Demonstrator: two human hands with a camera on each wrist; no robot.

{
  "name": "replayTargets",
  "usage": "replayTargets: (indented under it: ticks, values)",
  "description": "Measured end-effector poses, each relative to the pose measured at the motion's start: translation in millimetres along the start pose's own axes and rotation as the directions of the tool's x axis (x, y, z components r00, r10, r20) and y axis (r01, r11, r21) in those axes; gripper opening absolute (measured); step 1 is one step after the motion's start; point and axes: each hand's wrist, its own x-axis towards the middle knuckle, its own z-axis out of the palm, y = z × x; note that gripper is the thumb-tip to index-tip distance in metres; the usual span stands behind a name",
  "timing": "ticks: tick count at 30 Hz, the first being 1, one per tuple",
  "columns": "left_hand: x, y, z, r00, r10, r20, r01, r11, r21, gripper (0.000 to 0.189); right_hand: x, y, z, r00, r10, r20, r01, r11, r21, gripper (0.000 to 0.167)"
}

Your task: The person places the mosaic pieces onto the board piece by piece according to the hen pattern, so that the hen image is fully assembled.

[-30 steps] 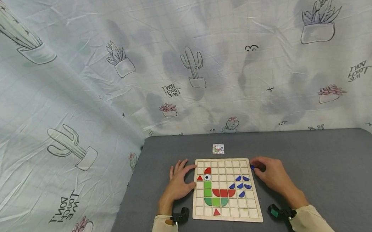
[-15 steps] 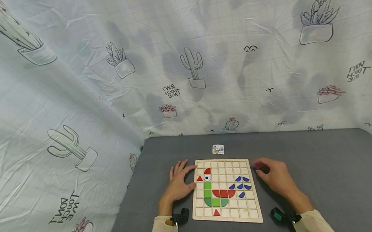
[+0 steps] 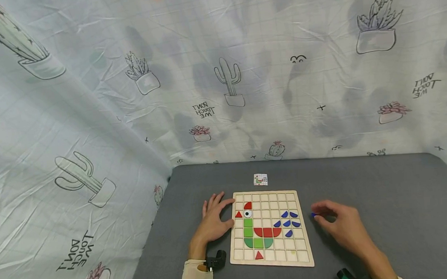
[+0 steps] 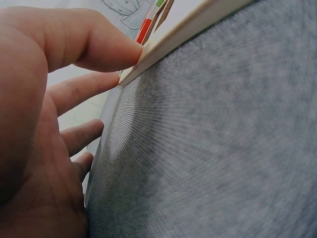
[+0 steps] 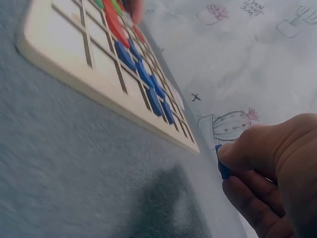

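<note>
A wooden grid board (image 3: 274,205) lies on the grey table, bearing red, green and blue pieces. My left hand (image 3: 212,222) is at its left edge, fingers spread. In the left wrist view, the thumb and forefinger tips touch the board's side. My right hand (image 3: 341,222) hovers right of the board, apart from it, and pinches a small blue piece (image 5: 222,163) between thumb and fingers; the fingers hide much of its shape. Several blue leaf-shaped pieces (image 3: 286,223) sit in cells on the board's right side. A red triangle (image 3: 258,255) is near the front.
Behind the board lies a small picture card (image 3: 260,179) with a coloured pattern on a grid. A pale cactus-print curtain (image 3: 274,89) hangs at the table's back and left. The grey tabletop (image 3: 396,197) extends to the right.
My right hand has drawn away from the board's right edge, rightward and nearer to me, with the blue piece still in its fingers. The left hand stays at the board's edge.
</note>
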Motion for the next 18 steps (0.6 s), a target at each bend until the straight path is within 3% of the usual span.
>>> replayTargets:
  ticks: [11, 18]
  values:
    - [-0.5, 1.0, -1.2, 1.0, -0.002, 0.006, 0.002, 1.0, -0.019, 0.063, -20.3, -23, 14, 0.999, 0.011, 0.039, -0.013, 0.997, 0.072, 0.034]
    - [-0.6, 0.3, -0.8, 1.0, -0.006, 0.001, 0.006, 1.0, -0.015, 0.064, -24.7, -31, 26, 0.995, -0.001, 0.105, -0.01, 0.995, 0.102, 0.035]
